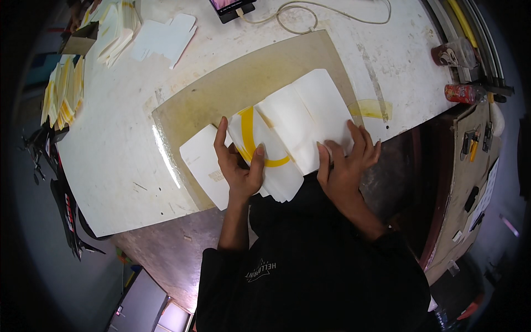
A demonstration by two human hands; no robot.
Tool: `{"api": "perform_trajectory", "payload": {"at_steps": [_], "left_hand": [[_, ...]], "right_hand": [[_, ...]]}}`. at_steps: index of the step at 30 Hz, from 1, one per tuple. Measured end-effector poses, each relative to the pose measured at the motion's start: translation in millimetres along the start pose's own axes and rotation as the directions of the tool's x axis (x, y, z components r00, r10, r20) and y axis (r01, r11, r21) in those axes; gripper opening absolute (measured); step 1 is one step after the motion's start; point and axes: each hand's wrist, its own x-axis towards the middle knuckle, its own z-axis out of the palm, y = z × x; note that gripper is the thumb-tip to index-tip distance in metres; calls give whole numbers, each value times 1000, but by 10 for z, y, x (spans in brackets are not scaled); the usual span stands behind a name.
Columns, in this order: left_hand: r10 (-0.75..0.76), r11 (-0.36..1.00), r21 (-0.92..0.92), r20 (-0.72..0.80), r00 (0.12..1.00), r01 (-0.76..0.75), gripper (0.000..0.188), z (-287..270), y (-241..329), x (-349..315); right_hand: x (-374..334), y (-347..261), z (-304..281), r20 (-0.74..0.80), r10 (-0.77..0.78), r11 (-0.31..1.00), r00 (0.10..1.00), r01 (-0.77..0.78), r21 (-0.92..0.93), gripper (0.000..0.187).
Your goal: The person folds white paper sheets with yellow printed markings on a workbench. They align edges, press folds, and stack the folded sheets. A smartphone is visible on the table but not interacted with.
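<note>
My left hand (240, 169) grips a bundle of folded white paper pieces (269, 145) with a curved yellow stripe. Its thumb lies on top and the other fingers go behind, partly hidden. To the right, a creased white sheet (310, 110) lies spread out, touching the bundle's right side. My right hand (347, 160) rests on the lower right edge of this sheet, fingers apart. Under the bundle, at its left, another white sheet (202, 160) with small faint print shows. All lie over a yellowed translucent mat (204, 94) at the table's near side.
Stacks of yellow-and-white folded pieces (65, 91) stand at the far left by a cardboard box (79, 40). Flat white cutouts (166, 39) lie near them. A cable (315, 22) runs from a device (235, 8). A cup (454, 53) and red-labelled bottle (464, 93) stand right.
</note>
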Motion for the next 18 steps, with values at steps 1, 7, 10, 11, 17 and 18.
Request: {"api": "perform_trajectory", "payload": {"at_steps": [1, 7, 10, 11, 17, 18], "left_hand": [[1, 1000, 12, 0, 1000, -1, 82, -4, -2, -5], [100, 978, 183, 29, 995, -104, 41, -131, -70, -12], [136, 959, 246, 36, 990, -141, 23, -49, -37, 29], [137, 949, 280, 57, 989, -147, 24, -42, -24, 37], [161, 926, 337, 63, 985, -173, 24, -30, 11, 64], [157, 924, 344, 65, 985, -170, 24, -32, 6, 59]], "right_hand": [[13, -9, 36, -29, 57, 998, 998, -57, 3, 29], [63, -134, -12, 20, 123, 971, 992, -125, 204, 21], [66, -224, -106, -77, 67, 972, 995, -48, 228, 18], [34, -247, -127, -71, 11, 970, 997, 7, 242, 18], [-32, -348, -79, -60, -47, 956, 997, 63, 285, 25], [-8, -343, -106, -7, 6, 968, 1000, -4, 249, 30]]}}
